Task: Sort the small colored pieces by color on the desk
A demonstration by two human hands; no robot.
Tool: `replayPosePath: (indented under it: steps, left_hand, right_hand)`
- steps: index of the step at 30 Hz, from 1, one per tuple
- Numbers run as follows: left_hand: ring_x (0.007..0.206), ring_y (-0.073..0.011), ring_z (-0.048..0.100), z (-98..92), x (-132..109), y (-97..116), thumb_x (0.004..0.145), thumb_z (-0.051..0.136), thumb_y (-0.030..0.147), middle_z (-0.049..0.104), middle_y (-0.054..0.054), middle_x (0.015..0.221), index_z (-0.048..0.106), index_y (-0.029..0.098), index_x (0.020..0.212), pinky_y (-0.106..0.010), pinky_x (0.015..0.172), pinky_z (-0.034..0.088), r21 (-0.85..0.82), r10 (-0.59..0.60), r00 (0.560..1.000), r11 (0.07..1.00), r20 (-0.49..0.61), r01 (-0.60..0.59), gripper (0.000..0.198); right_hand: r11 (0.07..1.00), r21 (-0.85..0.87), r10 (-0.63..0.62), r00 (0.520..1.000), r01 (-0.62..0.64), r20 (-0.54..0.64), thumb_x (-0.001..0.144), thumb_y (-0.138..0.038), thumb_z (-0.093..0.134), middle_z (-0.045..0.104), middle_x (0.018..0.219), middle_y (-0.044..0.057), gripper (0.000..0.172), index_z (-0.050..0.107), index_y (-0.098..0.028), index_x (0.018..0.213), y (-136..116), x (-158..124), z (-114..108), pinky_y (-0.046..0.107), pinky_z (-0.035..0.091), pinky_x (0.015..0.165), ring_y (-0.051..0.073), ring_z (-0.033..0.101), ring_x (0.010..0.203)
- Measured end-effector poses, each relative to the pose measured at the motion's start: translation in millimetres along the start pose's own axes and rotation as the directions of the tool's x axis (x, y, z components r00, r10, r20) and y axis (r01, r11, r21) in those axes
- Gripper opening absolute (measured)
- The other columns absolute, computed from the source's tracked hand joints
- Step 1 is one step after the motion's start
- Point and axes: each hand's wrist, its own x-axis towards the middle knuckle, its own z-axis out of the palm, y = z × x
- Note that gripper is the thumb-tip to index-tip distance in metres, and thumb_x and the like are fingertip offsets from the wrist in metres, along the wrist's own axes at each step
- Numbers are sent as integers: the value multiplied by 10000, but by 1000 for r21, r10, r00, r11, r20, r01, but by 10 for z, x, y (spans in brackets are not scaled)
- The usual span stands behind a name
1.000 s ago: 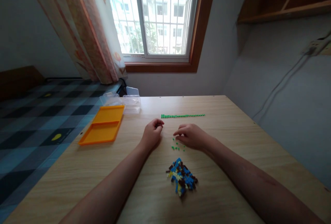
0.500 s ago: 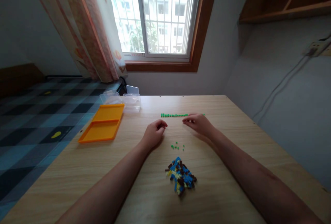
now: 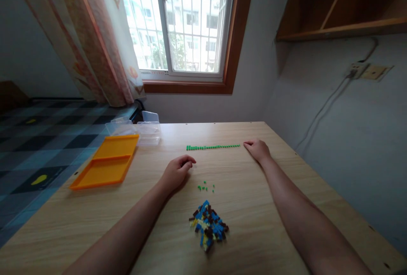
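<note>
My right hand (image 3: 258, 150) was just beyond the right end of the green row (image 3: 212, 147), thumb and fingertips pressed together; any piece between them was too small for me to tell. My left hand (image 3: 177, 170), fingers curled, was near the row's left end, its grip unclear. Loose green bits (image 3: 206, 189) lay nearer me, then the mixed pile (image 3: 208, 226); the orange tray (image 3: 104, 171) was to the left.

Green brick row (image 3: 211, 147), multicoloured pile (image 3: 216, 226) (blue, brown, yellow), orange tray (image 3: 103, 172), checked bedspread (image 3: 60, 139)
</note>
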Motion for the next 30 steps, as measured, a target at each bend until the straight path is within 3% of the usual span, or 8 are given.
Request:
replayPosePath:
  steps: [13, 30]
  left_hand:
    - [720, -202, 611, -13, -4, -21, 775, 497, 349, 686, -30, 742, 718, 179, 854, -311, 703, 467, 28, -1, 1000, 1000, 31, 0, 290]
    - [708, -196, 620, -2, -6, -10, 772, 503, 312, 711, -29, 750, 734, 187, 839, -304, 694, 465, 51, 20, 999, 998, 32, -21, 271]
  right_hand:
    - [996, 73, -51, 998, 48, 35, 819, -276, 584, 778, 971, 43, 250, 810, -233, 917, 18, -11, -37, 280, 499, 755, 205, 692, 853]
    - [989, 75, -129, 989, 124, 71, 855, -231, 584, 763, 1047, 22, 241, 798, -270, 961, 2, 1, -8, 303, 512, 873, 202, 679, 986]
